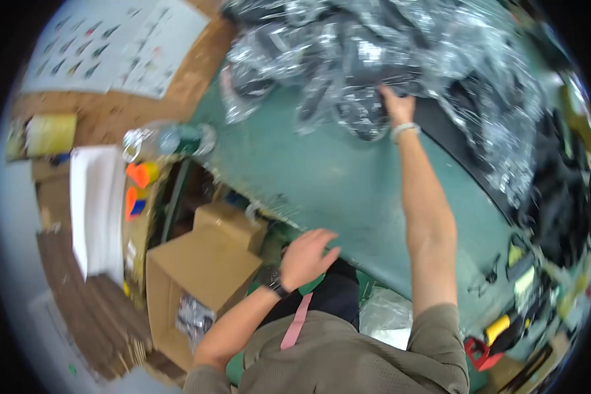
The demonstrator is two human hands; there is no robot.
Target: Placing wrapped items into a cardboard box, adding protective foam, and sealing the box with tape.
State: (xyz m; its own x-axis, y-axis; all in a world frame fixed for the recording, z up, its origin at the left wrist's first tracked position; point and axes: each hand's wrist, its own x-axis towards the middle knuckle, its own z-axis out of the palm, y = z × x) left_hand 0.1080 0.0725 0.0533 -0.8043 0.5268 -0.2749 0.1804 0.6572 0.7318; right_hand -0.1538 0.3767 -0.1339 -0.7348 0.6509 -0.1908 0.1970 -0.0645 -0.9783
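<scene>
My right hand reaches to the far side of the green tabletop and grips the near edge of a dark item in a clear plastic bag. Its fingertips are partly lost among the wrapping. Around it lies a big heap of dark items in clear bags, whose kind I cannot make out. A flat black strip runs beside my right wrist. Close to my body, my left hand hovers by the table's front edge, thumb apart from the fingers, holding nothing.
An open cardboard box with a bagged item inside stands below the table at left. A clear plastic bottle, orange tape dispensers and printed sheets lie left. Black fabric and yellow-handled tools crowd the right.
</scene>
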